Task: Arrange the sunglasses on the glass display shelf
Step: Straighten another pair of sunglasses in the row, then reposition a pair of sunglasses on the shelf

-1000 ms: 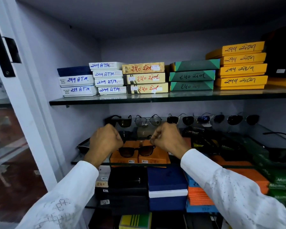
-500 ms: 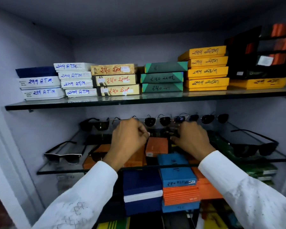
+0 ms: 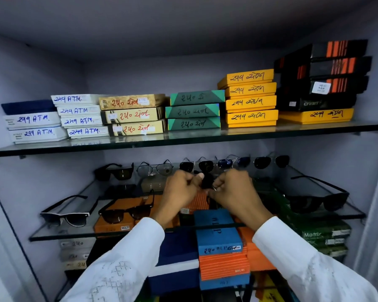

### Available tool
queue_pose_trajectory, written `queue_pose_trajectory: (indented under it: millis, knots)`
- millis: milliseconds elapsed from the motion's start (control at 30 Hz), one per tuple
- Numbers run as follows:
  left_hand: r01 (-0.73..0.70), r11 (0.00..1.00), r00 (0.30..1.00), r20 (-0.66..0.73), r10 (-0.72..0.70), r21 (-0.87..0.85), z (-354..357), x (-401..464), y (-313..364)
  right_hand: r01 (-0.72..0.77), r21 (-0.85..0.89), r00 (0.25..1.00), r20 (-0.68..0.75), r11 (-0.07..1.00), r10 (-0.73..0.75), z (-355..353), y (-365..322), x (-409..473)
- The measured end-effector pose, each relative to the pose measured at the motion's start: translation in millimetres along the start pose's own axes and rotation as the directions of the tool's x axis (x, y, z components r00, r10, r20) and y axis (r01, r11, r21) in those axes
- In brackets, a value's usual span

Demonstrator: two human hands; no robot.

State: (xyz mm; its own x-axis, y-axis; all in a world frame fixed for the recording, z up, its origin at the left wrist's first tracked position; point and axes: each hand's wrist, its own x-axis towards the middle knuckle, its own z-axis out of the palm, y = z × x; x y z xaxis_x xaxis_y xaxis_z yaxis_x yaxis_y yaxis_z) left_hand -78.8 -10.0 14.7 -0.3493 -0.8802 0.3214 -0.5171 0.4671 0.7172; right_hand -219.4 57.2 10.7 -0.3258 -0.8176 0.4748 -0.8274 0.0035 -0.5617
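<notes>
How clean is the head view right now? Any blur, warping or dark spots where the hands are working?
Head view: wide-angle bowing curves the upper glass shelf; left hand and right hand are slightly soft; the dark sunglasses between them lose detail in shade; box labels stay legible.

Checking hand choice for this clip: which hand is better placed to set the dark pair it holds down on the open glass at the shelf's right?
Right, probably. Both hands, left hand and right hand, pinch the dark sunglasses mid-shelf, but the right hand sits nearer the bare glass shelf, without crossing over.
</notes>
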Motion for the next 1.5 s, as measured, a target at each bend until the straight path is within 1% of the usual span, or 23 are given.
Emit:
queue_pose_trajectory:
  millis: [67, 133, 200, 267, 300, 333, 400, 433, 467, 533, 600, 667, 767, 833, 900, 967, 1100, 1200, 1267, 1333, 1367, 1433, 1500]
  knots:
    - [0.032, 0.983, 0.998, -0.047, -0.041, -0.179, -6, 2, -1, 0.055, 0.002, 0.998, -0.011, 0.998, -0.055, 2, -12, -6]
    - [0.039, 0.942, 0.997, -0.044, -0.057, -0.334, -10, 4, -4, 0.120, -0.024, 0.992, -0.045, 0.993, -0.121, 1, -22, -13]
    - [0.042, 0.914, 0.998, -0.026, -0.057, -0.404, -14, 4, -2, 0.153, -0.024, 0.988, -0.015, 0.988, -0.154, -2, -24, -14]
    - [0.024, 0.908, 0.999, -0.014, -0.032, -0.419, -19, 4, -1, 0.147, 0.031, 0.987, 0.057, 0.989, -0.149, -7, -25, -15]
    - [0.002, 0.915, 1.000, -0.017, -0.010, -0.404, -22, 4, -1, 0.146, 0.062, 0.986, 0.077, 0.987, -0.151, -10, -24, -14]
    - [-0.021, 0.923, 1.000, -0.021, 0.014, -0.385, -25, 4, 1, 0.160, 0.070, 0.984, 0.066, 0.985, -0.164, -14, -22, -14]
    - [-0.073, 0.945, 0.997, -0.024, 0.069, -0.318, -35, 3, -2, 0.256, 0.016, 0.966, -0.050, 0.967, -0.255, -23, -22, -10]
    - [-0.103, 0.959, 0.994, -0.007, 0.105, -0.263, -40, 2, -1, 0.316, -0.030, 0.941, -0.114, 0.948, -0.317, -29, -20, -7]
    - [-0.131, 0.971, 0.991, 0.013, 0.137, -0.200, -45, 1, -1, 0.376, -0.083, 0.914, -0.131, 0.923, -0.384, -34, -21, -3]
    - [-0.182, 0.978, 0.980, 0.066, 0.189, -0.099, -54, -3, -1, 0.479, -0.176, 0.871, -0.029, 0.860, -0.491, -38, -21, 4]
    - [-0.228, 0.973, 0.968, 0.107, 0.229, -0.025, -59, -8, 2, 0.499, -0.217, 0.865, 0.063, 0.839, -0.498, -36, -22, 6]
    - [-0.246, 0.969, 0.963, 0.119, 0.243, 0.012, -63, -11, 4, 0.498, -0.222, 0.865, 0.065, 0.838, -0.497, -34, -21, 5]
    - [-0.269, 0.962, 0.958, 0.115, 0.262, 0.054, -67, -17, 9, 0.524, -0.163, 0.850, 0.043, 0.836, -0.524, -36, -25, 3]
    - [-0.272, 0.960, 0.959, 0.105, 0.264, 0.069, -69, -19, 10, 0.567, -0.167, 0.823, 0.074, 0.807, -0.563, -37, -27, 5]
    - [-0.262, 0.962, 0.963, 0.092, 0.254, 0.082, -72, -19, 9, 0.596, -0.207, 0.803, 0.126, 0.776, -0.583, -36, -28, 5]
    - [-0.234, 0.969, 0.971, 0.069, 0.229, 0.076, -77, -19, 4, 0.577, -0.206, 0.816, 0.131, 0.790, -0.563, -36, -26, 4]
    - [-0.196, 0.975, 0.977, -0.066, 0.204, 0.102, -83, -20, -3, 0.446, -0.077, 0.895, 0.038, 0.892, -0.444, -32, -22, 0]
    - [-0.166, 0.982, 0.957, -0.226, 0.182, 0.089, -81, -17, -7, 0.306, -0.015, 0.952, -0.027, 0.952, -0.306, -24, -21, -2]
    - [-0.145, 0.988, 0.946, -0.284, 0.156, 0.060, -80, -14, -10, 0.197, 0.018, 0.978, -0.076, 0.980, -0.195, -21, -20, -1]
    - [-0.115, 0.993, 0.953, -0.280, 0.114, 0.012, -79, -9, -16, 0.116, -0.006, 0.987, -0.110, 0.993, -0.116, -19, -18, 3]
    - [-0.095, 0.995, 0.959, -0.269, 0.095, 0.013, -78, -6, -18, 0.084, -0.020, 0.991, -0.104, 0.996, -0.086, -18, -17, 4]
    - [-0.051, 0.996, 0.969, -0.239, 0.067, 0.074, -75, 1, -23, 0.028, -0.019, 0.998, -0.060, 0.999, -0.029, -13, -16, 5]
    - [-0.028, 0.984, 0.977, -0.205, 0.065, 0.178, -71, 7, -28, -0.012, -0.012, 1.000, -0.014, 1.000, 0.011, -7, -14, 2]
